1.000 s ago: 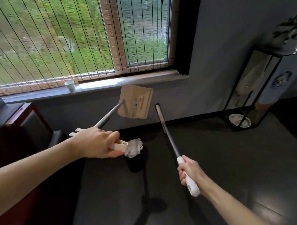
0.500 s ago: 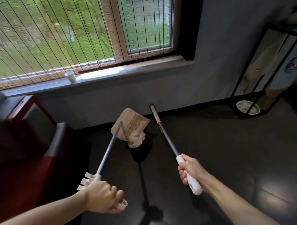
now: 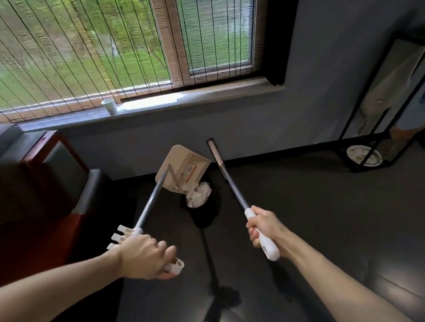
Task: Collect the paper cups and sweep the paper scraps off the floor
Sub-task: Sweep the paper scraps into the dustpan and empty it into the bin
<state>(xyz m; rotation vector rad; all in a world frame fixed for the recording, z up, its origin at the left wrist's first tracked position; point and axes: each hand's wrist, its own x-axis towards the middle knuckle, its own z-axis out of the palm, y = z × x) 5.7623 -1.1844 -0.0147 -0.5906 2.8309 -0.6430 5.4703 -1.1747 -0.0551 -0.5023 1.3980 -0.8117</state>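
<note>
We clamp left hand fingers on dustpan handle, right hand fingers on broom; careless tilt likely spills paper wad onto floor.

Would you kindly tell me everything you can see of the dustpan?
The dustpan is beige and plastic-looking, with ruler-like markings and an orange-striped label. Its long grey pole runs up to a white grip with comb teeth, which the left hand holds. Its scoop tilts steeply, low by the wall, lower edge against a crumpled white paper wad.
</note>
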